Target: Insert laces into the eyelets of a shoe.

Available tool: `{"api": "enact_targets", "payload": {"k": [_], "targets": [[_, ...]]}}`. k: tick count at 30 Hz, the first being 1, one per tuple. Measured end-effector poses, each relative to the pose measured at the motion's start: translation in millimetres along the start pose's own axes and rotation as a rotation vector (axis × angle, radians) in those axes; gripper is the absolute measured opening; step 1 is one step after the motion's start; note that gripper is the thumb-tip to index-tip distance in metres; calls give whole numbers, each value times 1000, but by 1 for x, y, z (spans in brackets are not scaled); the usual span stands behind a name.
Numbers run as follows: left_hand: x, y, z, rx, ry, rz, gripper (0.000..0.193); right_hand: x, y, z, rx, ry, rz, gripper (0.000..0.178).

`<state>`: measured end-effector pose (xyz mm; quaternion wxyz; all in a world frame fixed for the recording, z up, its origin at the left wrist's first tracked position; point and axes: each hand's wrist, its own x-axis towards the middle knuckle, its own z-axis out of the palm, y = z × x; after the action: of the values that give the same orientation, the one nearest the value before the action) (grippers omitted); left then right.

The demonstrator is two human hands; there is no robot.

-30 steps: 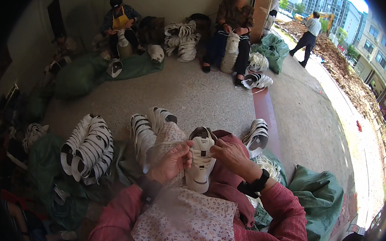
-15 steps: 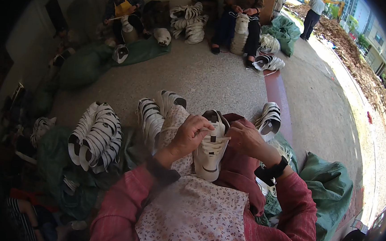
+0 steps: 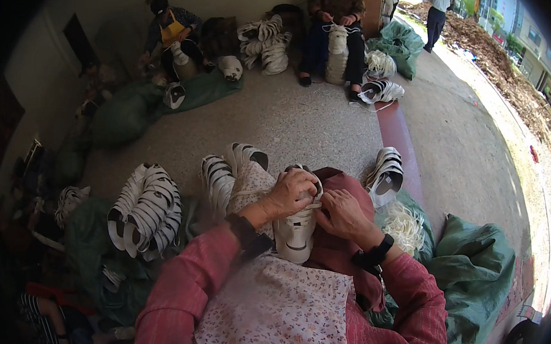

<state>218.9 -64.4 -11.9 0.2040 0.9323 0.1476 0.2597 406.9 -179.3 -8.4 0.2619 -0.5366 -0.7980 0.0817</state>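
A white shoe rests upright between my knees, toe toward me, with pale laces across its upper. My left hand lies over the shoe's left side, its fingers curled onto the upper near the ankle opening. What the fingertips pinch there is hidden. At the shoe's right edge, my right hand is closed, thumb and fingers pinching a flat cream shoelace. A floral apron covers my lap.
Stacked white shoes stand at my left, more shoes beyond my left knee and others ahead right. Loose laces lie on a green sack at right. Two seated people handle shoes across the floor.
My left hand has moved right and up over the shoe's opening, fingers curling in. My right hand has come lower and closer to the shoe, drawing nearer the left hand.
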Motion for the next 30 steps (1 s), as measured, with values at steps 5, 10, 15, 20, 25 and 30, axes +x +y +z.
{"api": "enact_targets", "payload": {"k": [5,10,15,20,25,30], "targets": [[11,-3,-2,-28,-45,88,15,-2,9,7,-66,67,12,21],[6,-9,-1,-31,-146,22,15,-1,5,9,-56,113,12,19],[7,-1,1,58,-199,-27,18,-1,9,16,-34,162,-1,19],[10,-11,9,17,-196,-37,18,0,14,20,-72,142,-23,22],[12,-14,16,66,-168,-97,18,-7,7,18,-273,92,-50,18],[14,-15,18,87,-156,-140,18,-17,17,16,-365,204,-139,17]]}}
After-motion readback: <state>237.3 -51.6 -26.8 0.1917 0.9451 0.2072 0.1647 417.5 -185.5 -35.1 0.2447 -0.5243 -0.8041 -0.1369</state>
